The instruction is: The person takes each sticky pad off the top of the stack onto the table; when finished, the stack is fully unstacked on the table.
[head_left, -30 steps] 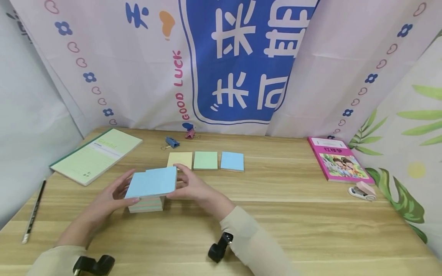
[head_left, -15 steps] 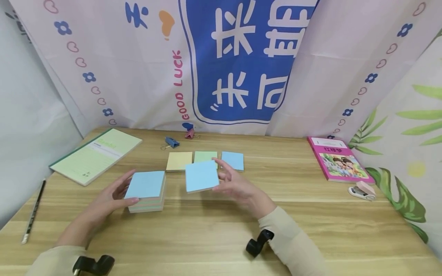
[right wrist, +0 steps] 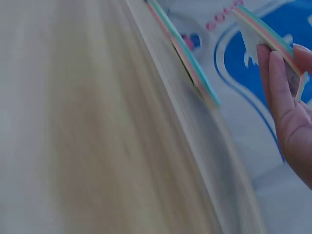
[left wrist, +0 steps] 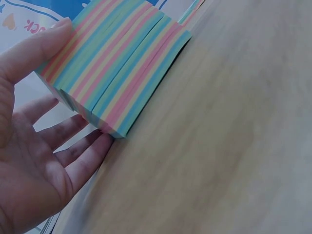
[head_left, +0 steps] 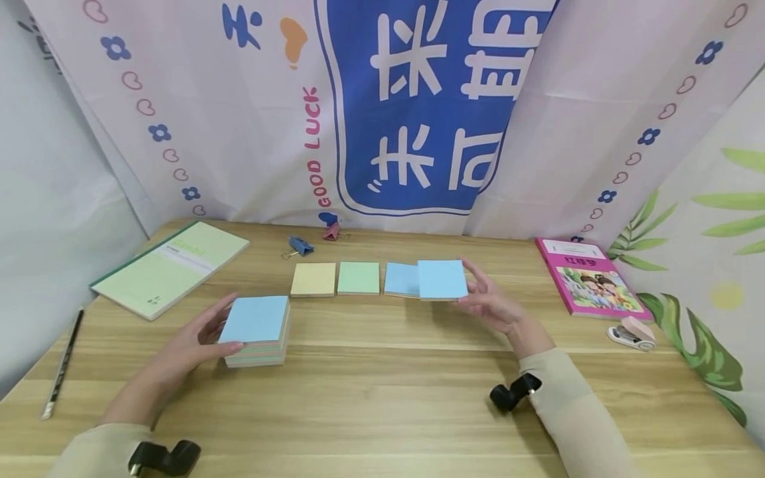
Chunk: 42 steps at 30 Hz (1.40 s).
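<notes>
In the head view, my right hand point(head_left: 497, 308) pinches a blue-topped sticky note pad point(head_left: 443, 279) by its right side. That pad is off the table, as the right wrist view shows, and overlaps a blue pad point(head_left: 402, 279) in the back row. Left of the blue one lie a green pad point(head_left: 358, 278) and a yellow pad point(head_left: 313, 279). My left hand point(head_left: 186, 346) holds a stack of sticky note pads point(head_left: 255, 320) on the table, thumb at the near side and fingers behind. Striped coloured edges of this stack point(left wrist: 122, 63) show in the left wrist view.
Behind the row sit a blue binder clip point(head_left: 301, 245) and a pink one point(head_left: 332, 232). A green notebook point(head_left: 173, 269) and a pencil point(head_left: 63, 364) lie at the left. On the right are a pink book point(head_left: 592, 277) and a stapler point(head_left: 631, 333). A printed cloth hangs behind the table.
The right hand has lifted the blue-topped pad off the stack and carried it rightward, past the yellow and green pads. The left hand has stayed at the stack.
</notes>
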Available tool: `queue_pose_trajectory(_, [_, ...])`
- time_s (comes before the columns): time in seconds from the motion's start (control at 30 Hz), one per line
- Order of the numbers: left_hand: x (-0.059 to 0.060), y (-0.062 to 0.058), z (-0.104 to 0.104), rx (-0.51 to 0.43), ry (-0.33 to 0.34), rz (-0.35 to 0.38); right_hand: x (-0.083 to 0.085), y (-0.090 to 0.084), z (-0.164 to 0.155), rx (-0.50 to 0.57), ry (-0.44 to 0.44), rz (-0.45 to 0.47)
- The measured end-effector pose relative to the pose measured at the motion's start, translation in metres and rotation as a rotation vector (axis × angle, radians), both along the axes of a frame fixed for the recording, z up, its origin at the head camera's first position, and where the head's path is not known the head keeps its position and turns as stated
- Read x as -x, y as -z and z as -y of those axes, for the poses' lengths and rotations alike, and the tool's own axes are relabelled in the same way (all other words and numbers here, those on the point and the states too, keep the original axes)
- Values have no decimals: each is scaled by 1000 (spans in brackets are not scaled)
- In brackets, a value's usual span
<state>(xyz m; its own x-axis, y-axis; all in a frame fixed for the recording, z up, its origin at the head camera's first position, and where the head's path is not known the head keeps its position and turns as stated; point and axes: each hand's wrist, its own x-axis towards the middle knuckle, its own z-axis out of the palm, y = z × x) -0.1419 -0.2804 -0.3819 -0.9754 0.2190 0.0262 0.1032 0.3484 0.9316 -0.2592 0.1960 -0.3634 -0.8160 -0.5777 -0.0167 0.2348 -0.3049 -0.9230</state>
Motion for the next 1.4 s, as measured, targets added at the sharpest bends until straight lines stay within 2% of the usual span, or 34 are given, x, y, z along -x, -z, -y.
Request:
queue_pose_trajectory(0.13, [-1, 0, 1, 3, 2, 0, 15, 6, -21, 0, 47, 81])
queue_pose_trajectory(0.23, [-1, 0, 1, 10, 5, -6, 25, 13, -30, -4, 51, 126])
queue_pose_trajectory(0.5, [-1, 1, 1, 9, 4, -1, 45, 24, -29, -138, 70, 154])
queue_pose_trajectory(0.67, [-2, 3, 1, -3, 1, -1, 51, 26, -23, -228, 74, 151])
queue_pose_trajectory(1.0, [-1, 0, 0, -3, -1, -9, 47, 21, -25, -312, 75, 74])
queue_pose_trajectory(1.2, [-1, 0, 0, -17, 1, -21, 36, 11, -32, -409, 139, 11])
queue_pose_trajectory(1.3, [-1, 0, 0, -22, 2, -29, 28, 2, -30, -403, 164, -33])
queue_pose_trajectory(1.4, [-1, 1, 0, -22, 1, -27, 20, -11, -19, -340, 146, -85])
